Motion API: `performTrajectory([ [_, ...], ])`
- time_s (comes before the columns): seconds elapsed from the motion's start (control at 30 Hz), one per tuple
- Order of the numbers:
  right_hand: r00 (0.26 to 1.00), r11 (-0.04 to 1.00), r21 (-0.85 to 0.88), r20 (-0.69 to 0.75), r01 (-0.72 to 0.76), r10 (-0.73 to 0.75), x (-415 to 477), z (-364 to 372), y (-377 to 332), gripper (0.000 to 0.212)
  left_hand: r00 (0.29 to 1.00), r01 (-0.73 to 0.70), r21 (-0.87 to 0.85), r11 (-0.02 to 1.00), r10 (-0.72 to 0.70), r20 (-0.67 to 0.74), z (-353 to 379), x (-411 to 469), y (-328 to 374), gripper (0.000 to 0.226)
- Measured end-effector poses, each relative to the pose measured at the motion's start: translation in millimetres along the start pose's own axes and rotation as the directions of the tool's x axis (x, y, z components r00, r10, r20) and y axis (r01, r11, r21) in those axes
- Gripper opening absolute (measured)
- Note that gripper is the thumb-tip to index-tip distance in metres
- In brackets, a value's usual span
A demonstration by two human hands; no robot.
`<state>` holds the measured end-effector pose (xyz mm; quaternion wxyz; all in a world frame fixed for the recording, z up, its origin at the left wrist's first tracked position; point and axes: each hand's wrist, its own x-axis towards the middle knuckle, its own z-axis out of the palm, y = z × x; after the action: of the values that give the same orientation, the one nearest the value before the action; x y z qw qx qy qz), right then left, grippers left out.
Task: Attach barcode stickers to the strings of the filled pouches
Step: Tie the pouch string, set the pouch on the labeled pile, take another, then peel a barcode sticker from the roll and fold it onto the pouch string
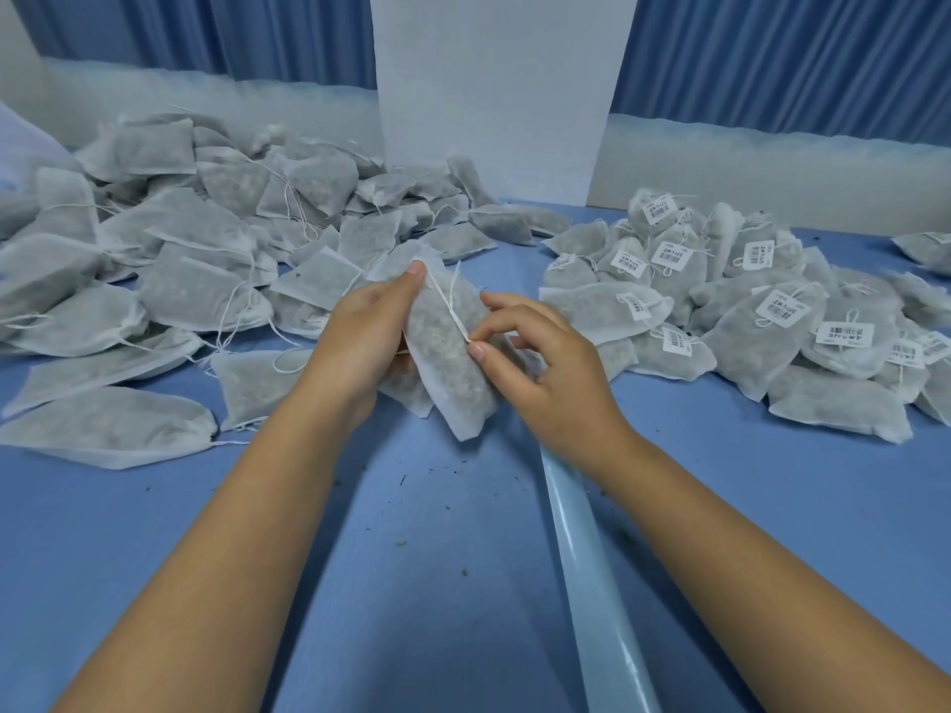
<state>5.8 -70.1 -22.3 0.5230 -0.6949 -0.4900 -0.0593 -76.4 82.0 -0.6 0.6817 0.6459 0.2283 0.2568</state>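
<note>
Between both grips, above the blue worktop (411,584), a filled pouch (447,388) is held tilted. The left grip (360,342) is curled round its edge, thumb at the top; the right grip (545,373) pinches its white string (451,314). Unlabelled pouches (180,280) lie left of the left grip, stickered pouches (746,326) right of the right grip.
</note>
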Motion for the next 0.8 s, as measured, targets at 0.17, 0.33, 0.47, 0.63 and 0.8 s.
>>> performTrajectory([
  [0.17,1.0,1.0,0.019,-0.002,0.017,-0.017,1,0,0,0.002,0.996,-0.004,-0.085,0.996,0.012,0.087,2,-4,4,0.037],
  [0.33,0.999,0.999,0.012,-0.01,0.046,-0.045,2,-1,2,0.003,0.986,-0.028,0.05,0.998,0.019,0.167,2,-4,1,0.04],
  [0.47,1.0,1.0,-0.019,-0.016,0.013,-0.013,2,-1,6,0.009,0.989,-0.012,0.063,0.998,0.003,0.151,-1,-2,-3,0.012],
  [0.63,0.952,0.959,-0.009,-0.12,-0.284,0.281,13,-18,16,0.025,0.99,0.078,0.066,0.995,-0.085,0.114,-9,4,-5,0.023],
  [0.8,0.801,0.782,-0.316,0.099,-0.537,0.59,15,-32,26,0.014,0.963,0.234,-0.041,0.971,-0.226,0.146,-19,13,-7,0.016],
])
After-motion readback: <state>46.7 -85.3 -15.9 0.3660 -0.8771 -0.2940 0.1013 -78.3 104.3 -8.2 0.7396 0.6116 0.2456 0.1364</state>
